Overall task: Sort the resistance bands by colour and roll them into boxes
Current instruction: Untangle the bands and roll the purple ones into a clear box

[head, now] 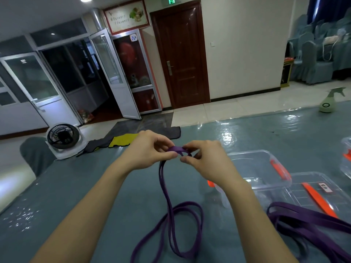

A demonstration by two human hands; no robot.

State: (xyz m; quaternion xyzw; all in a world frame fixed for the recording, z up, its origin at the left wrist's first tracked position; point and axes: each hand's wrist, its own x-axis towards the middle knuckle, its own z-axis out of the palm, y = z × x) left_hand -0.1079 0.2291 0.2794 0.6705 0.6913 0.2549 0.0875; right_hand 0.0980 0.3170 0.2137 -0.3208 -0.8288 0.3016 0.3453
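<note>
A thin purple resistance band (pixel 167 198) hangs from both my hands above the table, and its lower loops lie on the grey-blue table cover. My left hand (pixel 150 150) and my right hand (pixel 205 158) pinch its top end, where a small coil of the band sits between the fingertips. A pile of wider purple bands (pixel 311 223) lies at the lower right. A clear plastic box (pixel 254 168) with orange latches stands just right of my right hand. Its clear lid (pixel 315 192) lies in front of it.
Another clear box (pixel 346 154) shows at the right edge. A pale green spray bottle (pixel 327 103) stands at the table's far right. Beyond the table's far edge are a floor fan (pixel 63 137), a dark chair back (pixel 36 154) and cloths on the floor.
</note>
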